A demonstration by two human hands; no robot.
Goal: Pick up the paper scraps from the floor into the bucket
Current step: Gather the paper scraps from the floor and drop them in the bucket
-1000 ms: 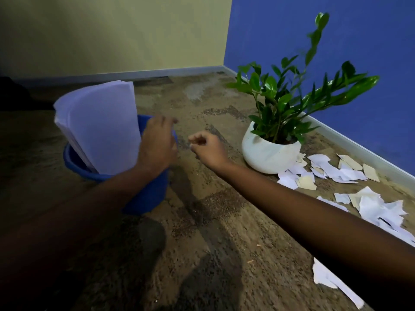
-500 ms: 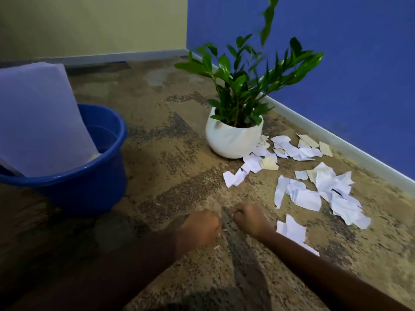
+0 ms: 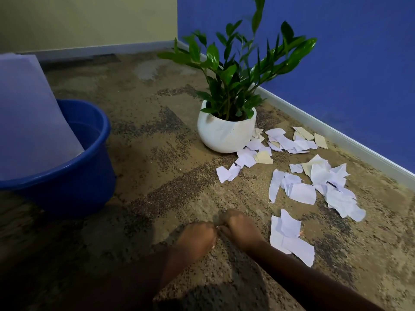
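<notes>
Both hands have come down from the bucket [image 3: 67,176] to the carpeted floor [image 3: 157,176] and now sit together, low in the middle of the view. The left hand [image 3: 196,237] and right hand [image 3: 239,230] are curled with knuckles touching; each grip looks pressed together, perhaps over a tiny bit of paper between them, but I cannot tell what, if anything, is pinched.

Most of the job looks unfinished. The blue bucket, well to the left, already holds large sheets of paper [image 3: 29,117] leaning against its rim. The paper scraps [image 3: 301,191] lie scattered on the floor to the right, from beside the white plant pot [image 3: 224,135] toward the blue wall. They are torn, irregular white and tan pieces, some overlapping; the nearest clump [image 3: 289,236] lies just beside the right hand.
</notes>
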